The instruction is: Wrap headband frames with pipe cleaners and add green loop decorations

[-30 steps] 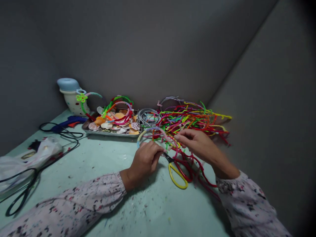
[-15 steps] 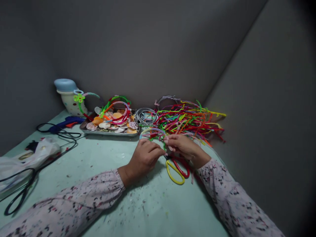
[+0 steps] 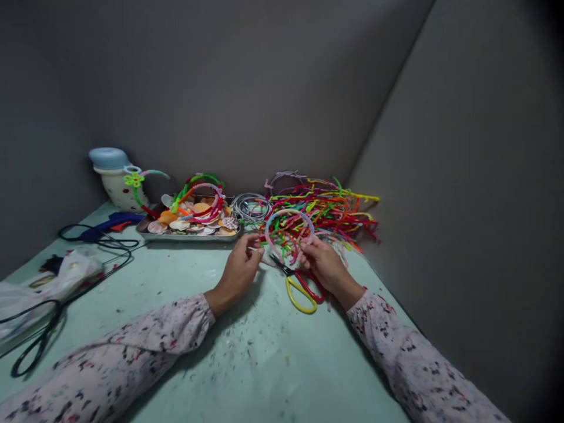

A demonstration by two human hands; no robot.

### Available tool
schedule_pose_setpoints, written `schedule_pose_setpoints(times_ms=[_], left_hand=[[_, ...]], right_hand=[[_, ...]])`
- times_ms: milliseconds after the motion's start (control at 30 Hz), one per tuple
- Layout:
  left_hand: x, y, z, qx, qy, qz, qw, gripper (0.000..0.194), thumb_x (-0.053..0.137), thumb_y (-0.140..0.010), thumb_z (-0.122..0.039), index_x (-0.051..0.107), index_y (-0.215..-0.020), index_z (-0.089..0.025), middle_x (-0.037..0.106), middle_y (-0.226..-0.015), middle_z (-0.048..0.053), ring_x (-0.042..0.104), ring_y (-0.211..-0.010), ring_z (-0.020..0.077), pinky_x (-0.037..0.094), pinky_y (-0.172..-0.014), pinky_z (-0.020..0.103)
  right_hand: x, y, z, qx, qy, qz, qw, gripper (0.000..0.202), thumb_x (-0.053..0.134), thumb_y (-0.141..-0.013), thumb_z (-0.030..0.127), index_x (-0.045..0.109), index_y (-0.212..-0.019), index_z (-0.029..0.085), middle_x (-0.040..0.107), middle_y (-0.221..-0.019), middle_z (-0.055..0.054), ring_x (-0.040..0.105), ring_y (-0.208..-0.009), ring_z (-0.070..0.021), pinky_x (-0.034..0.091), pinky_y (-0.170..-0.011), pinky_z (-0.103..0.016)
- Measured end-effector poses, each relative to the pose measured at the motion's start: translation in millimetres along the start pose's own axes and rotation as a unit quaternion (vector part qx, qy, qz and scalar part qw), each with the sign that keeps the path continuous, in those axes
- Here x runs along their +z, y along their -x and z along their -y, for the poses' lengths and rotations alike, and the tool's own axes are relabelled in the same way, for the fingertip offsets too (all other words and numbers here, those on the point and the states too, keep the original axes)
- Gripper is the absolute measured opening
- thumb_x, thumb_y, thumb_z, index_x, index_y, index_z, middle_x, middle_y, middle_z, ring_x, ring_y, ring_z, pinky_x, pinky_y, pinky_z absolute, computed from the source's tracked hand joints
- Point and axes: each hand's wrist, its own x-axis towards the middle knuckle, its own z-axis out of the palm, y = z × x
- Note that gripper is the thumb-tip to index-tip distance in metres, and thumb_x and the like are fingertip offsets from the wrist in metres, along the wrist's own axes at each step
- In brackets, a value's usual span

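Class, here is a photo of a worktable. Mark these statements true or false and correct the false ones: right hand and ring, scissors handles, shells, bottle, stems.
1. The right hand holds the ring. True.
2. Both scissors handles are blue. False: the scissors have one yellow and one red handle.
3. Shells lie in the tray. True.
4. The left hand holds the bottle. False: the bottle stands at the back left, away from the left hand.
5. The coloured stems lie right of the tray. True.
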Motion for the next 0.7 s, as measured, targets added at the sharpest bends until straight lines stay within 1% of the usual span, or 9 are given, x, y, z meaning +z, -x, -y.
schedule_pose_setpoints(times_ms=[67, 100, 167, 233, 333, 433, 500, 567, 700], left_hand=[[3.7, 0, -1, -0.053, 0.093, 0.061, 0.992, 0.032, 0.056, -0.082, -0.033, 0.06, -0.109, -0.016, 0.064, -0.092, 0.005, 0.058, -0.068, 0.0144, 0.043, -0.062, 0.026], [5.1, 1, -3, -0.073, 0.116, 0.079, 0.987, 0.03, 0.058, -0.08, -0.033, 0.062, -0.104, -0.015, 0.064, -0.087, 0.004, 0.056, -0.063, 0.0131, 0.042, -0.059, 0.025], [6.5, 4, -9, -0.101, 0.148, 0.1, 0.979, 0.024, 0.06, -0.078, -0.032, 0.065, -0.094, -0.014, 0.063, -0.078, 0.002, 0.053, -0.058, 0.0112, 0.038, -0.055, 0.023], [5.9, 8, -15, -0.132, 0.176, 0.127, 0.967, 0.023, 0.061, -0.078, -0.034, 0.065, -0.086, -0.013, 0.063, -0.078, 0.003, 0.052, -0.057, 0.0098, 0.036, -0.053, 0.022], [3.6, 14, -18, -0.153, 0.209, 0.132, 0.957, 0.027, 0.065, -0.076, -0.038, 0.066, -0.086, -0.013, 0.064, -0.082, 0.004, 0.051, -0.056, 0.0087, 0.035, -0.051, 0.02], [1.8, 17, -13, -0.158, 0.23, 0.133, 0.951, 0.029, 0.068, -0.075, -0.038, 0.066, -0.089, -0.013, 0.063, -0.084, 0.004, 0.051, -0.057, 0.0083, 0.034, -0.05, 0.019], [1.1, 18, -8, -0.153, 0.245, 0.139, 0.947, 0.03, 0.067, -0.076, -0.037, 0.065, -0.093, -0.012, 0.063, -0.086, 0.004, 0.051, -0.058, 0.007, 0.035, -0.051, 0.018], [0.7, 19, -5, -0.148, 0.253, 0.14, 0.946, 0.028, 0.067, -0.077, -0.037, 0.064, -0.092, -0.013, 0.063, -0.085, 0.004, 0.05, -0.058, 0.0065, 0.035, -0.052, 0.017], [0.4, 21, -7, -0.13, 0.253, 0.138, 0.949, 0.028, 0.066, -0.078, -0.038, 0.062, -0.09, -0.013, 0.061, -0.082, 0.003, 0.049, -0.057, 0.0067, 0.036, -0.051, 0.018]], right_hand=[[7, 5, -3, -0.005, -0.016, -0.007, 1.0, 0.016, 0.066, -0.071, 0.028, 0.055, -0.077, 0.019, 0.057, -0.057, 0.004, 0.048, -0.046, -0.0069, 0.036, -0.043, -0.017], [12, 7, -4, -0.008, -0.027, -0.008, 1.0, 0.017, 0.066, -0.071, 0.028, 0.055, -0.078, 0.018, 0.058, -0.058, 0.004, 0.049, -0.047, -0.0067, 0.037, -0.043, -0.017], [19, 10, -7, -0.016, -0.051, -0.008, 0.999, 0.018, 0.067, -0.07, 0.027, 0.055, -0.079, 0.018, 0.059, -0.059, 0.003, 0.049, -0.048, -0.0066, 0.037, -0.044, -0.016], [25, 13, -10, -0.021, -0.067, -0.003, 0.998, 0.018, 0.068, -0.071, 0.026, 0.055, -0.08, 0.018, 0.06, -0.061, 0.003, 0.051, -0.049, -0.0068, 0.038, -0.044, -0.016], [30, 17, -15, -0.017, -0.072, 0.007, 0.997, 0.019, 0.068, -0.072, 0.028, 0.055, -0.082, 0.018, 0.061, -0.066, 0.002, 0.053, -0.052, -0.0073, 0.039, -0.046, -0.017], [31, 20, -17, -0.018, -0.072, 0.009, 0.997, 0.02, 0.069, -0.071, 0.03, 0.055, -0.082, 0.019, 0.061, -0.07, 0.001, 0.053, -0.053, -0.0078, 0.04, -0.047, -0.019], [30, 22, -16, -0.024, -0.069, 0.012, 0.997, 0.02, 0.068, -0.072, 0.031, 0.056, -0.082, 0.02, 0.061, -0.071, 0.001, 0.052, -0.054, -0.0084, 0.04, -0.047, -0.02], [31, 24, -15, -0.029, -0.064, 0.022, 0.997, 0.019, 0.068, -0.074, 0.032, 0.055, -0.081, 0.02, 0.061, -0.071, 0.001, 0.053, -0.054, -0.0091, 0.039, -0.047, -0.02], [32, 27, -16, -0.034, -0.05, 0.049, 0.997, 0.017, 0.065, -0.079, 0.034, 0.054, -0.08, 0.021, 0.061, -0.069, 0.001, 0.052, -0.054, -0.0096, 0.04, -0.048, -0.02]])
